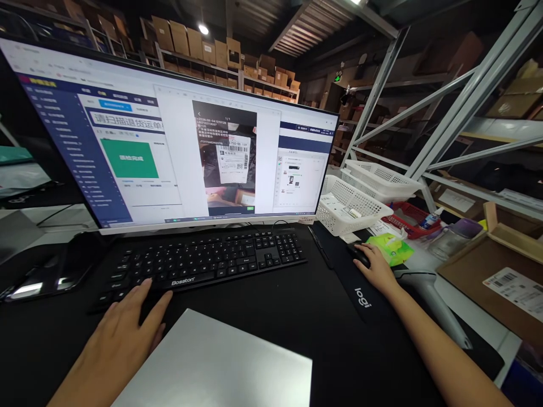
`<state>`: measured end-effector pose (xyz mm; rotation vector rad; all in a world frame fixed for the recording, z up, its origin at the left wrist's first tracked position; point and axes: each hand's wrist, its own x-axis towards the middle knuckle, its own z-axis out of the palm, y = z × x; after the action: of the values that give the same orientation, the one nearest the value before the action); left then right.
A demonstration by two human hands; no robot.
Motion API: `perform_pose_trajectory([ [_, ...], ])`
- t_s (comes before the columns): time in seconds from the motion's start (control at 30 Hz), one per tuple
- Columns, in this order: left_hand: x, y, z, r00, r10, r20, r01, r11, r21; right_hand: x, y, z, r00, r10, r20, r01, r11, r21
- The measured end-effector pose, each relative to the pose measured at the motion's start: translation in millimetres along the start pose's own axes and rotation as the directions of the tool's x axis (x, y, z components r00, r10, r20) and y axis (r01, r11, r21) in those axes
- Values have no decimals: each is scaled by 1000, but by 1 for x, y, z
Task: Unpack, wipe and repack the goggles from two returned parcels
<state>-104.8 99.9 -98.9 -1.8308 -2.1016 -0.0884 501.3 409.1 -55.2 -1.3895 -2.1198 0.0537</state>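
My left hand [127, 322] rests at the lower left edge of a black keyboard [237, 261], thumb and fingers spread apart, holding nothing. On the right, my right hand [375, 264] is wrapped over a black computer mouse [358, 255] on a dark mouse pad [362, 298]. A wide monitor [178, 158] stands behind the keyboard, showing a photo of a shipping label in a window. In front of the keyboard lies a flat silvery-white box or panel [229, 362], close to my left hand; its lower part is cut off by the frame.
A grey handheld scanner [436, 305] lies beside my right forearm. White baskets [352, 209], a green packet [390, 249] and a red tray [409, 226] sit beyond the mouse. An open cardboard box [479, 294] stands at right. A phone [55, 271] lies at left.
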Motion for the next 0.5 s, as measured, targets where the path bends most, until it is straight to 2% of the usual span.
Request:
perform_pose_trajectory([
  [0.17,2,12,-11,994,56,-96,-50,997,65,0,0,-1,1000,2,6,-3,1000,4],
  [0.27,3,16,-15,986,53,-160,-37,994,101,1,0,-2,1000,6,10,-6,1000,4],
  [0.4,2,18,-16,988,59,-143,-42,992,121,1,-1,-2,1000,11,16,-11,1000,3],
  [0.5,1,16,-7,987,37,-158,-16,992,128,1,-1,-2,1000,9,8,-9,1000,4],
])
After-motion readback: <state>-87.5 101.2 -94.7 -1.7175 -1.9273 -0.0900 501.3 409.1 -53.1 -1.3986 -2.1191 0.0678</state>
